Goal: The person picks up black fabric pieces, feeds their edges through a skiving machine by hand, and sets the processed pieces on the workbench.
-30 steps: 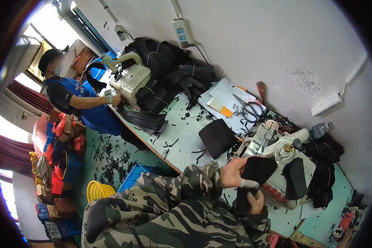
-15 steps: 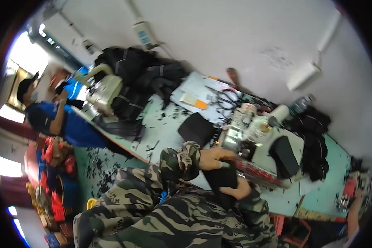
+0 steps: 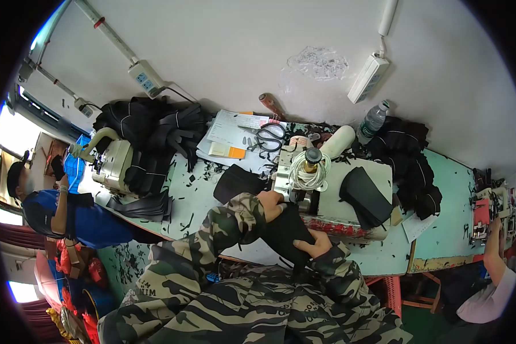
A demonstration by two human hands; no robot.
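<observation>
A dark fabric piece (image 3: 288, 234) hangs between my two hands at the front of a sewing machine (image 3: 350, 198). My left hand (image 3: 270, 206) grips its upper left part, close to the machine's needle area. On its right edge my right hand (image 3: 315, 245) is closed, thumb on top. Black cut pieces (image 3: 238, 183) lie on the table just left of the machine. More black pieces (image 3: 366, 198) rest on the machine's bed at the right. A spool of pale cord (image 3: 308, 172) tops the machine head.
Scissors (image 3: 269, 137) lie on papers (image 3: 223, 129) by the wall. A bottle (image 3: 374, 121) stands behind the machine. Black bundles (image 3: 407, 166) are at right, with another machine (image 3: 113, 163) at left. A person in blue (image 3: 92, 221) and another person (image 3: 490, 298) are at the sides.
The view has turned and levelled, so the table and machine appear further left. Both hands still hold the dark fabric, and the left hand's fingers now sit nearer the needle area.
</observation>
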